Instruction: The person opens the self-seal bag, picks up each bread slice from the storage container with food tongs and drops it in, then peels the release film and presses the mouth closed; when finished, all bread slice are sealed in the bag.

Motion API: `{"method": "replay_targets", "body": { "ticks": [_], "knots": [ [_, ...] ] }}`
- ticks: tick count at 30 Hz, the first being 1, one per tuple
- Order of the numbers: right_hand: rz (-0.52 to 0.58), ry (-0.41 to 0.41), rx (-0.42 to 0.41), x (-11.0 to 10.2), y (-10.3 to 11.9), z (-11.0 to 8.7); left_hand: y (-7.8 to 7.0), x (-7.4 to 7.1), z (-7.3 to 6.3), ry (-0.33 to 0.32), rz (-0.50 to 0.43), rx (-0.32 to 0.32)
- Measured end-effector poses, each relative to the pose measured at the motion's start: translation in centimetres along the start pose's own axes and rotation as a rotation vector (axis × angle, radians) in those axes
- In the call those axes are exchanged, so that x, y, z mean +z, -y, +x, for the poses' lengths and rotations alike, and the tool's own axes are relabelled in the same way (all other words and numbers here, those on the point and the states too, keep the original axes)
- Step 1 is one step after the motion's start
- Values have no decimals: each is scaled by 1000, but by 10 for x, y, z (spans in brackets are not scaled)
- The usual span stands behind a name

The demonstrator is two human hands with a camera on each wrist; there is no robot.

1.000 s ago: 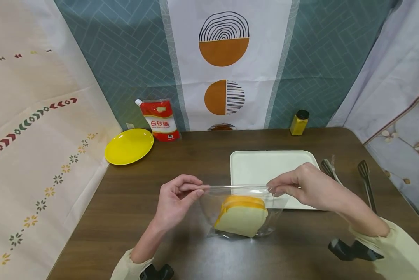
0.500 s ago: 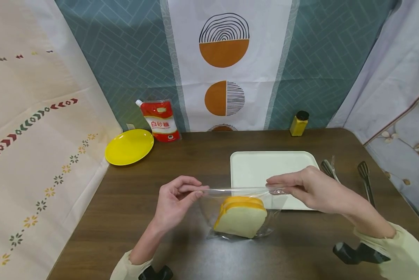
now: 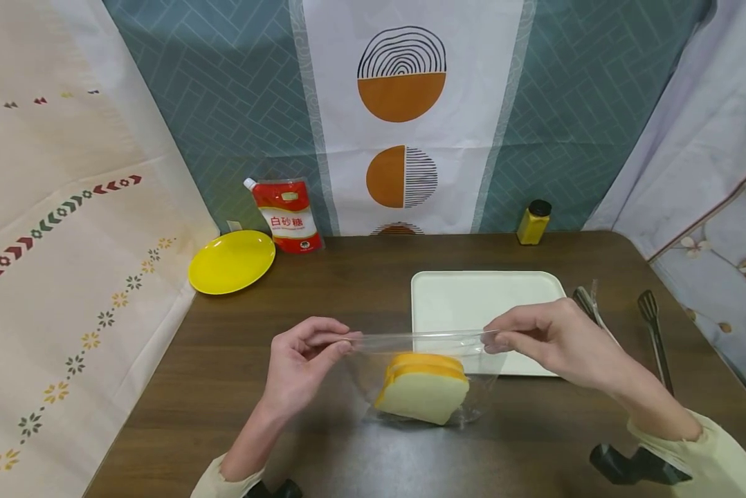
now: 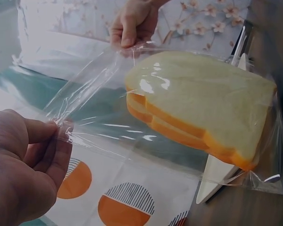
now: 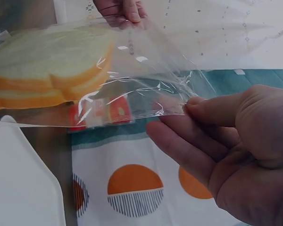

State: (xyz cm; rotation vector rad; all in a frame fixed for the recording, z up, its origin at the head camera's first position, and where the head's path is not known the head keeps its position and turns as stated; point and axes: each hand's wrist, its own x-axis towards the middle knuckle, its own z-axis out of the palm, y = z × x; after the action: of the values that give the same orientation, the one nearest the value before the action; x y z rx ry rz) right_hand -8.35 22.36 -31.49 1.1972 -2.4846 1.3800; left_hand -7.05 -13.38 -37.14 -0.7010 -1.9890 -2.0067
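Two bread slices (image 3: pixel 423 394) with orange crusts lie stacked inside a clear plastic bag (image 3: pixel 481 363) over the table's middle. My left hand (image 3: pixel 301 360) pinches one top corner of the bag between thumb and fingers. At the opposite corner, my right hand (image 3: pixel 550 342) pinches the same top edge, which is stretched taut between both hands. In the left wrist view the left thumb and fingers (image 4: pixel 42 134) hold gathered film. The right wrist view has the right thumb (image 5: pixel 217 110) pressing the bag's corner against the fingers.
A white tray (image 3: pixel 460 294) lies behind the bag. Metal tongs (image 3: pixel 587 304) and a dark slotted utensil (image 3: pixel 653 332) are to the right. At the back stand a yellow plate (image 3: pixel 232 263), a red sugar pouch (image 3: pixel 288 218) and a yellow jar with a black lid (image 3: pixel 533 223).
My left hand has shifted slightly left, and the bag with the bread has moved a little left too. The right hand has changed its hold slightly along the bag's top edge.
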Motion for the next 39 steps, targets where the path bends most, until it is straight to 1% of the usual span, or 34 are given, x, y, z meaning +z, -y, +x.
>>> {"method": "replay_targets", "body": {
  "ticks": [3,7,11,13,15,17,19,24,27,30,34,37,39],
  "knots": [
    [85,-17,-2,3,0,0,-3,-1,-1,-12,2,22],
    [178,-48,5,7,1,0,-4,-4,-3,-24,-11,30],
    [205,-92,9,13,3,2,-8,-9,-5,-54,-9,24],
    [196,-113,13,16,4,4,-12,-11,-6,-78,-5,5],
    [193,-132,16,20,6,7,-16,-14,-7,-97,-18,-15],
    [196,-140,22,24,8,9,-19,-18,-9,-105,-35,-17],
    [203,-141,26,27,11,11,-23,-23,-11,-102,-67,-1],
    [240,-140,40,35,18,19,-29,-37,-12,-69,-128,95],
    [278,-136,79,43,15,29,-30,-48,-10,-80,-134,97],
    [327,-114,140,52,6,45,-28,-60,-6,-122,-98,34],
    [362,-80,211,64,-9,69,-22,-77,1,-180,-14,-78],
    [358,-79,234,69,-20,85,-12,-87,11,-202,46,-156],
    [345,-88,233,70,-27,94,-5,-92,20,-214,67,-205]
  ]
}}
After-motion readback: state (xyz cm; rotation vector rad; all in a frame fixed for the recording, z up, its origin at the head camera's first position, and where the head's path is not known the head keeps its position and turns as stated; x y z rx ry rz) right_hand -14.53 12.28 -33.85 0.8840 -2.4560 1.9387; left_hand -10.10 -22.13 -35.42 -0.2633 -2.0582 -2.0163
